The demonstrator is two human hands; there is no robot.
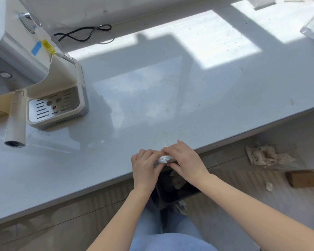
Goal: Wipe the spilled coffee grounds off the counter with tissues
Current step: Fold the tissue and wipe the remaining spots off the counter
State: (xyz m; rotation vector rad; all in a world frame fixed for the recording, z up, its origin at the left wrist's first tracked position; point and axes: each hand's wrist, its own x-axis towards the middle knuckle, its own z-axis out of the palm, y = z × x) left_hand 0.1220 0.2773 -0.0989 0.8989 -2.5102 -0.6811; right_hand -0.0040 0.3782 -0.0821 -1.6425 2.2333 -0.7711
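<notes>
A crumpled white tissue [163,159] sits at the front edge of the pale grey counter [152,98], held between both hands. My left hand [145,167] cups it from the left. My right hand [183,160] lies over its right side, fingers pressed down on it. Faint brown specks of coffee grounds [163,132] dot the counter just behind the hands. Directly below the edge stands a dark bin [172,189] with used tissues inside.
A cream coffee machine [49,98] with a drip tray and a portafilter handle [14,127] stands at the left, a black cord [83,33] behind it. Crumpled brown paper [266,154] and a cardboard box [302,178] lie on the floor at the right.
</notes>
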